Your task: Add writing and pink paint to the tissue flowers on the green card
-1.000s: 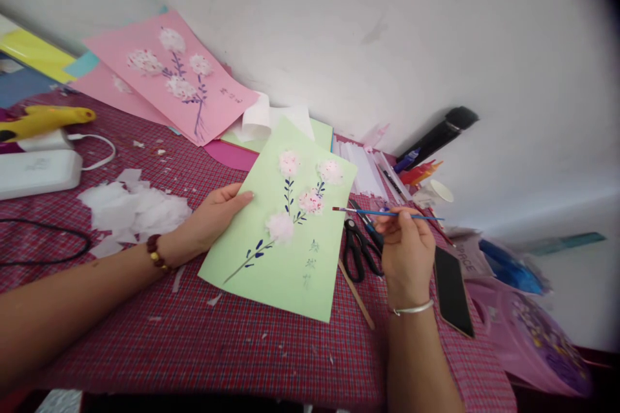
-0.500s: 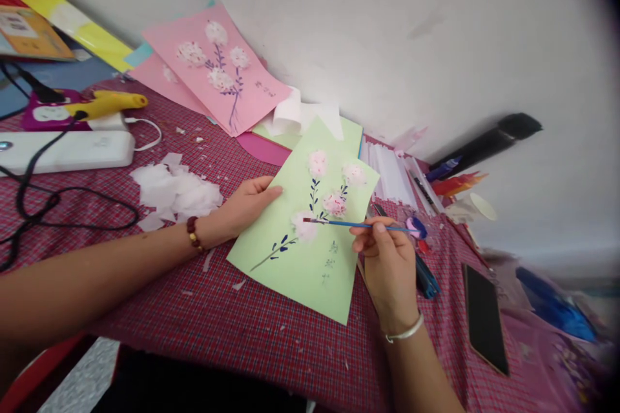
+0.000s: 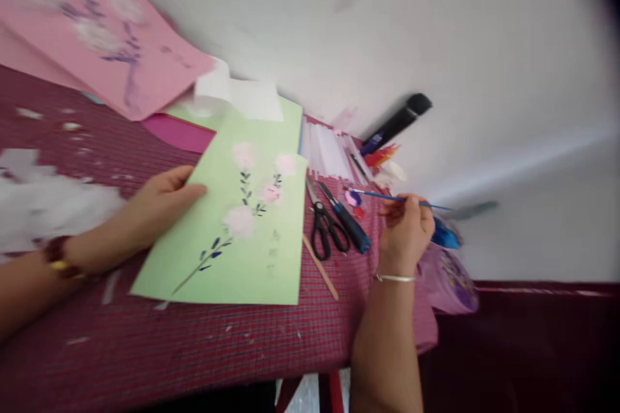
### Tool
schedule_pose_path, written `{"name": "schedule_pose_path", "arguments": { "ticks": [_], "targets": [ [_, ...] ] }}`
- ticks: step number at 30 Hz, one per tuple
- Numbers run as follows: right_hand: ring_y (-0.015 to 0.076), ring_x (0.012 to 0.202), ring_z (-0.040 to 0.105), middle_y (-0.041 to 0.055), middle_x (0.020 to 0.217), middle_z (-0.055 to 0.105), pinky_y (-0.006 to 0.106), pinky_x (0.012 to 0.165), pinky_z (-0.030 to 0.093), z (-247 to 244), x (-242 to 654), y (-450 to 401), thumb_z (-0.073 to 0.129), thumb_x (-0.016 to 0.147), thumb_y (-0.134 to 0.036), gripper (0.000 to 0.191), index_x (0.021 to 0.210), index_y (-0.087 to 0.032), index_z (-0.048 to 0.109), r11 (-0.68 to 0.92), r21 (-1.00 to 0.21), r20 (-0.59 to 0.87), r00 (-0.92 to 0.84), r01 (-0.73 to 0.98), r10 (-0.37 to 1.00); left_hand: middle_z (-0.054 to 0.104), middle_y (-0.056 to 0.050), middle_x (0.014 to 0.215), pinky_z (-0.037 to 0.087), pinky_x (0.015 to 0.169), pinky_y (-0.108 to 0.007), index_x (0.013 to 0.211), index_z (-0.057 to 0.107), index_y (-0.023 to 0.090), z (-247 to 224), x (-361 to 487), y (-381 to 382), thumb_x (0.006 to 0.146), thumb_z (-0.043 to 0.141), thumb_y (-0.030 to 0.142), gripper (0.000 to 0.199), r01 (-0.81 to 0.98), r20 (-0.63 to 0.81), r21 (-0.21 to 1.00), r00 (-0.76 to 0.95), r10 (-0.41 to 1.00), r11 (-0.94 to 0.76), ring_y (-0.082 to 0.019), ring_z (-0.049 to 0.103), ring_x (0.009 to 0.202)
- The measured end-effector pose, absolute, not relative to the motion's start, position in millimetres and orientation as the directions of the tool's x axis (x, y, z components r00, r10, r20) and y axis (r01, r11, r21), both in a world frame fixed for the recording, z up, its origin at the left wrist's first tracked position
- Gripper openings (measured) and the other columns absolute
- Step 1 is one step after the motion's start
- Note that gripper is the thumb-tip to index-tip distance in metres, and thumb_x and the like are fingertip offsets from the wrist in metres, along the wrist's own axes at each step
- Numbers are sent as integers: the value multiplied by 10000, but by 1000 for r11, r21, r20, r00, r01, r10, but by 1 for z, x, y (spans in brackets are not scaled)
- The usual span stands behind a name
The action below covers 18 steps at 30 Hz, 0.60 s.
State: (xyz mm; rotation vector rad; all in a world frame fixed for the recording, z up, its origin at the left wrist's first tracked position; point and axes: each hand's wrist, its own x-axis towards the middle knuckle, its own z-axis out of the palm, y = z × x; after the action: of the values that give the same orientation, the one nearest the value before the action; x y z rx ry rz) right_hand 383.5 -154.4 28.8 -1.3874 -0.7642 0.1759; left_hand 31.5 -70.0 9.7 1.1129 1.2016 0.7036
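Note:
My left hand (image 3: 162, 206) grips the left edge of a light green sheet of paper (image 3: 252, 271), thumb on top. Pale pink fluffy flowers (image 3: 239, 222), dark painted stems and leaves, and small written characters are on the sheet. In my right hand (image 3: 405, 229) is a thin blue paintbrush (image 3: 380, 195), pinched between the fingers. Its dark tip points left, over or beside small purple and red paint caps (image 3: 356, 200); whether it touches them I cannot tell. Black-handled scissors (image 3: 327, 229), a blue-handled knife-like tool (image 3: 349, 219) and a wooden stick (image 3: 320, 268) lie between the sheet and my right hand.
Pink sheets with white flowers (image 3: 159, 77) lie at the upper left. A heap of torn white tissue (image 3: 53, 210) sits left of my left hand. White strips (image 3: 327, 151) and a black cylinder (image 3: 400, 119) are by the wall. A purple bag or container (image 3: 450, 281) stands at the right.
The paintbrush in my right hand has moved off the flower on the green sheet, rightward to the paint caps. The view has swung to the right. My left hand keeps hold of the sheet.

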Motion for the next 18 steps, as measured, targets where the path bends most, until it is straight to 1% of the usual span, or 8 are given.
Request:
{"name": "schedule_pose_path", "arguments": {
  "ticks": [1, 3, 6, 8, 10, 12, 16, 18],
  "targets": [
    [112, 450, 511, -43, 584, 593, 247, 476, 420, 28, 404, -159, 545, 857, -449, 259, 784, -200, 550, 150, -920, 388, 783, 362, 487, 694, 49, 632, 476, 386, -213, 1250, 562, 199, 12, 33, -68, 780, 599, 236, 472, 160, -389, 919, 230, 892, 360, -154, 619, 430],
    [110, 411, 483, -49, 516, 559, 241, 440, 390, 23, 440, -168, 561, 837, -427, 260, 736, -188, 543, 47, -919, 371, 817, 392, 442, 663, 59, 536, 444, 339, -213, 1241, 563, 206, 12, 37, -61, 772, 548, 214, 469, 201, -469, 877, 168, 867, 436, -164, 587, 354],
    [102, 393, 465, -52, 479, 542, 225, 414, 359, 13, 471, -177, 544, 837, -358, 226, 699, -179, 531, -32, -920, 344, 841, 391, 417, 666, 25, 490, 451, 298, -285, 1201, 593, 236, 2, 42, -50, 799, 498, 333, 425, 219, -613, 787, 172, 771, 577, -235, 597, 325],
    [96, 407, 476, -46, 499, 563, 214, 423, 359, 8, 476, -179, 526, 844, -316, 195, 715, -171, 538, -54, -921, 327, 843, 385, 427, 690, 11, 519, 495, 312, -360, 1183, 606, 258, -9, 41, -45, 777, 539, 445, 451, 229, -653, 757, 231, 721, 612, -291, 637, 373],
    [88, 432, 496, -40, 533, 588, 203, 447, 372, 6, 476, -181, 520, 849, -291, 168, 749, -160, 550, -67, -925, 305, 837, 374, 454, 696, 25, 529, 514, 315, -383, 1176, 608, 281, -19, 37, -44, 733, 597, 515, 502, 219, -628, 778, 263, 733, 588, -301, 646, 386],
    [80, 455, 510, -39, 558, 596, 194, 475, 389, 5, 475, -181, 506, 856, -286, 160, 778, -154, 550, -75, -930, 283, 834, 359, 473, 690, 52, 521, 508, 299, -366, 1189, 599, 303, -25, 32, -46, 721, 632, 537, 524, 201, -564, 826, 278, 778, 527, -277, 636, 368],
    [86, 454, 517, -33, 573, 599, 201, 485, 417, -4, 478, -175, 460, 867, -311, 180, 803, -160, 533, -89, -944, 243, 849, 319, 469, 714, 85, 584, 549, 374, -332, 1266, 549, 319, -29, 22, -52, 818, 621, 500, 489, 230, -491, 870, 325, 808, 436, -218, 668, 437],
    [95, 433, 507, -28, 563, 603, 209, 460, 412, -10, 480, -171, 462, 855, -313, 172, 798, -166, 529, -95, -948, 231, 861, 305, 454, 714, 87, 582, 555, 369, -342, 1261, 547, 331, -32, 19, -52, 799, 629, 552, 519, 245, -492, 869, 329, 806, 430, -230, 670, 439]
  ]
}}
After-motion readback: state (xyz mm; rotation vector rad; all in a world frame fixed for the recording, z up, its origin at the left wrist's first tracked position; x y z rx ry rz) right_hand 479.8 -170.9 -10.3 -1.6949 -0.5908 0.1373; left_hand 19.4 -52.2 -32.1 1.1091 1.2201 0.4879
